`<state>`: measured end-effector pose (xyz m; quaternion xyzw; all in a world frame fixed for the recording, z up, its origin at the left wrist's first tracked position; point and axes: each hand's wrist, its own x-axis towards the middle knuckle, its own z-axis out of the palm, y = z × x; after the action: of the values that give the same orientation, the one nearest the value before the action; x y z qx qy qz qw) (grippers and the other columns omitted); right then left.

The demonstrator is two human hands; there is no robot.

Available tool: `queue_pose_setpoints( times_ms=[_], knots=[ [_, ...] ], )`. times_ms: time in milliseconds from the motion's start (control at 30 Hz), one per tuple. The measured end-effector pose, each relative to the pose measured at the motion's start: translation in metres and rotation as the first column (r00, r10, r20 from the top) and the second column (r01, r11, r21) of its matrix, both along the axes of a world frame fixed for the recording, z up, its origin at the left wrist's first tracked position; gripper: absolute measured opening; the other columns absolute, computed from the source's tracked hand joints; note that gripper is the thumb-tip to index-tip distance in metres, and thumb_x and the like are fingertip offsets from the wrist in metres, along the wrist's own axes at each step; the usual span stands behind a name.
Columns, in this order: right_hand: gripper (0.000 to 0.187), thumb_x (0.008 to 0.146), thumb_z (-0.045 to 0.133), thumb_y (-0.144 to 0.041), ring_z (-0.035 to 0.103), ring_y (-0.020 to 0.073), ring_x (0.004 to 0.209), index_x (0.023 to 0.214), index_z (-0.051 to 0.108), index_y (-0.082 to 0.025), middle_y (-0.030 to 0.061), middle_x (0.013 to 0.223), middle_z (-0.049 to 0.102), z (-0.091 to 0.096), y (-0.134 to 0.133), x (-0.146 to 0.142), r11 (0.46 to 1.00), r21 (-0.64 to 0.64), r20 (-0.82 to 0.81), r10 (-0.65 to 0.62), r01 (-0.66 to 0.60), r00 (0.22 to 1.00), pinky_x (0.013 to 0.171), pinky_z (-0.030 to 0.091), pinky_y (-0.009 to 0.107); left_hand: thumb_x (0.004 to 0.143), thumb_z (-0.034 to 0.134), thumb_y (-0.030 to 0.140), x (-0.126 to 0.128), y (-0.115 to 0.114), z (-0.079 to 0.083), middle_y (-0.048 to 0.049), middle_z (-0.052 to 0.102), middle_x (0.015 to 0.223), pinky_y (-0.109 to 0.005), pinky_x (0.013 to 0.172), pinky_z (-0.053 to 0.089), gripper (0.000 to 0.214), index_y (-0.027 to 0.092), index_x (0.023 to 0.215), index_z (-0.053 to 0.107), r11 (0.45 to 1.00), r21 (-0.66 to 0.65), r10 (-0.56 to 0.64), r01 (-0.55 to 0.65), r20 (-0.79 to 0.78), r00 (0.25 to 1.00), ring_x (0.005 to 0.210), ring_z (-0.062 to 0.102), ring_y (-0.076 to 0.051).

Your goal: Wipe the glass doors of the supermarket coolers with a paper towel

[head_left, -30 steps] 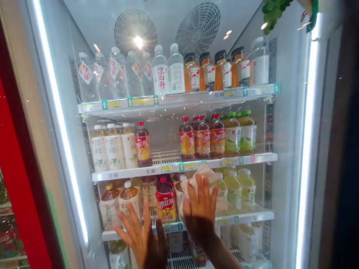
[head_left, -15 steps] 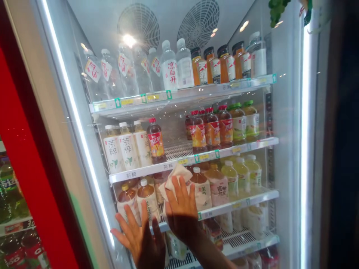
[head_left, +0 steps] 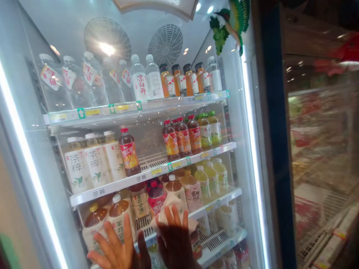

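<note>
In the head view, a glass cooler door [head_left: 153, 140] with reflections on it stands in front of shelves of drinks. My right hand [head_left: 175, 239] presses a pale cloth [head_left: 161, 220] against the glass, fingers pointing up and the cloth showing around them. To its left, my left hand [head_left: 117, 244] is open with spread fingers, its palm toward the glass and holding nothing. Whether that palm touches the pane, I cannot tell. Behind the hands, beyond the glass, are tea bottles with brown contents [head_left: 120, 213] and a bottle with a red cap [head_left: 156, 196].
Bright light strips run down the left [head_left: 26, 160] and right [head_left: 254, 157] sides of the cooler. A bird decoration [head_left: 238, 22] is at its upper right. Several shelves hold bottles, among them clear water bottles [head_left: 139, 82]. Another shelved display [head_left: 316, 149] stands at the right.
The view has swung to the right, so the cooler sits further left and the right-hand display shows. My right hand and the cloth have moved down the glass. The left hand stays spread.
</note>
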<state>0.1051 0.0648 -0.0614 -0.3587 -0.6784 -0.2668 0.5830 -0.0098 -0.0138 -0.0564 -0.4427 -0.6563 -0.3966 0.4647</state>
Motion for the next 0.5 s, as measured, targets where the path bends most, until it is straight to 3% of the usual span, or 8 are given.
queue_pose_setpoints(
  times_ms=[67,100,200,267,433,500],
  knots=[
    [0.043,0.09,0.059,-0.018,0.069,0.0288,0.121,0.125,0.069,-0.041,-0.0002,0.117,0.078,-0.013,0.011,0.02,0.999,-0.014,0.011,-0.05,0.051,0.999,0.121,0.037,0.06,0.089,0.065,0.03,0.015,0.013,0.0,-0.0226,0.01,0.171,-0.094,0.102,0.024,0.087,0.028,0.164,0.019,0.997,0.072,-0.01,0.011,-0.005,1.0,0.151,0.012,-0.061],
    [0.044,0.089,0.06,-0.018,0.066,0.0297,0.125,0.127,0.068,-0.04,0.0007,0.123,0.076,-0.009,0.019,0.033,0.999,-0.012,0.002,-0.051,0.051,0.999,0.121,0.036,0.061,0.089,0.066,0.029,0.025,0.019,0.002,-0.0214,0.009,0.171,-0.093,0.103,0.024,0.089,0.03,0.164,0.017,0.995,0.101,-0.016,0.017,-0.007,1.0,0.152,0.008,-0.06],
    [0.049,0.089,0.059,-0.021,0.045,0.0359,0.147,0.137,0.063,-0.029,0.0104,0.15,0.058,0.025,0.048,0.078,1.0,0.011,-0.077,0.002,-0.001,0.997,0.122,0.025,0.07,0.089,0.065,0.024,0.062,0.039,0.007,-0.0176,0.005,0.173,-0.092,0.108,0.015,0.09,0.033,0.164,0.016,0.991,0.129,-0.044,0.046,-0.014,0.999,0.155,0.002,-0.056],
    [0.052,0.088,0.058,-0.022,0.035,0.038,0.153,0.14,0.06,-0.023,0.0144,0.158,0.05,0.038,0.066,0.105,0.999,0.034,-0.098,0.025,-0.022,0.995,0.122,0.022,0.071,0.089,0.065,0.022,0.088,0.052,0.011,-0.015,0.004,0.173,-0.09,0.111,0.009,0.09,0.036,0.163,0.016,0.991,0.121,-0.062,0.065,-0.029,0.998,0.156,0.002,-0.054],
    [0.041,0.088,0.063,-0.023,0.055,0.0351,0.138,0.127,0.068,-0.033,0.0075,0.134,0.07,0.0,0.088,0.152,0.998,-0.04,0.03,-0.049,0.05,0.998,0.117,0.032,0.07,0.091,0.063,0.022,0.145,0.075,0.014,-0.0081,-0.003,0.175,-0.085,0.117,0.004,0.091,0.042,0.162,0.01,0.995,0.054,-0.082,0.082,-0.009,0.997,0.159,-0.004,-0.044],
    [0.044,0.089,0.062,-0.026,0.053,0.0353,0.14,0.132,0.065,-0.033,0.0075,0.137,0.068,-0.001,0.097,0.173,0.999,-0.05,0.042,-0.014,0.016,0.999,0.118,0.03,0.071,0.092,0.062,0.023,0.165,0.081,0.016,-0.0059,-0.007,0.174,-0.085,0.117,0.002,0.091,0.044,0.162,0.007,0.994,0.022,-0.103,0.103,0.003,0.995,0.159,-0.008,-0.041]
  ],
)
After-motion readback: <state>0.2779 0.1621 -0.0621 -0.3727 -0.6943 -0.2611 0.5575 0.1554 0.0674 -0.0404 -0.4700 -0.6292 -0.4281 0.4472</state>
